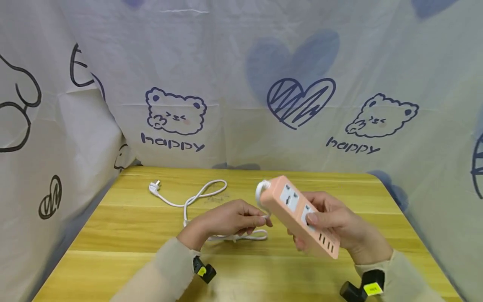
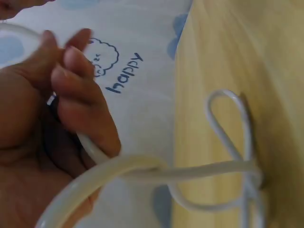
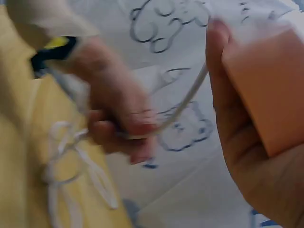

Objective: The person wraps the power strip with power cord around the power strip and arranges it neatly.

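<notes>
Three sides of curtain (image 1: 234,63) hem the table (image 1: 94,256) below the power strip (image 1: 293,210).

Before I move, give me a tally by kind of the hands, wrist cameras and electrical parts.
Left hand and right hand: 2
Left wrist camera and right wrist camera: 2
Peach power strip: 1
White power cord: 1
White plug: 1
Total: 7

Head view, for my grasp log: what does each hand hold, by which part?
Right hand: power strip, around the half with the narrow slots. Left hand: its white cord, pinched near the strip.
</notes>
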Tool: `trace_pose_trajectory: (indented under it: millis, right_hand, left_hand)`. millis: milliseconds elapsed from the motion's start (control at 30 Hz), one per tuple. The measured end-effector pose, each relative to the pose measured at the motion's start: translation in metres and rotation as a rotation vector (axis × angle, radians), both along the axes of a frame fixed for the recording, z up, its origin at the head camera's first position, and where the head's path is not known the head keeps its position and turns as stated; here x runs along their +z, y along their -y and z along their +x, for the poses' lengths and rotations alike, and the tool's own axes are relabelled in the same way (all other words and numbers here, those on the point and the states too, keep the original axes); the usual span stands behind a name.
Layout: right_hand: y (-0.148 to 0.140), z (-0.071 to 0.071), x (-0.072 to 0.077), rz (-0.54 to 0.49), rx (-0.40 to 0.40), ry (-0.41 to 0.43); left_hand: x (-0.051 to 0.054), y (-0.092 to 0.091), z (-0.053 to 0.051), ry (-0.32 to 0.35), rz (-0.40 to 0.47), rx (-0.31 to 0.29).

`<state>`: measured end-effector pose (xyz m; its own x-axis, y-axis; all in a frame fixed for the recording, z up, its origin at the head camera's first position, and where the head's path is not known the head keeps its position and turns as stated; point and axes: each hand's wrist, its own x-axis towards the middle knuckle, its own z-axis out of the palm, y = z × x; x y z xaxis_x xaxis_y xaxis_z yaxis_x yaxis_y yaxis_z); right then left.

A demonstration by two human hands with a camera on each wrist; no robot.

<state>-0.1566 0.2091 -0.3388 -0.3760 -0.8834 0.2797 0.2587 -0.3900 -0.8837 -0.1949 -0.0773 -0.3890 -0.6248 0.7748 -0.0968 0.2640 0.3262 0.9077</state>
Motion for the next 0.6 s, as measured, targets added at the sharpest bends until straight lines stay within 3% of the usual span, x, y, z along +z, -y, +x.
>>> trace_pose_trajectory:
  millis: [133,233,300,433,533,600]
  right_hand:
    - [0.009,0.005,-0.01,0.185,0.163,-0.012]
    - [0.014,0.01,-0.009,0.406,0.158,-0.095]
    - [0.017,0.013,-0.006,0.566,0.095,-0.172]
    - [0.021,0.017,-0.003,0.803,-0.12,-0.288]
    - [0.02,0.018,-0.002,0.9,-0.303,-0.342]
    - [0.019,0.017,-0.002,0.946,-0.438,-0.372]
  left_hand:
    - [0.019,-0.003,-0.005,-0.204,-0.164,-0.011]
    - [0.037,-0.01,0.0,-0.329,-0.253,0.034]
    - [0.047,-0.013,0.007,-0.387,-0.294,0.089]
    - [0.063,-0.017,0.023,-0.453,-0.311,0.206]
    - [0.07,-0.019,0.033,-0.486,-0.283,0.233]
    - [0.072,-0.02,0.039,-0.525,-0.272,0.215]
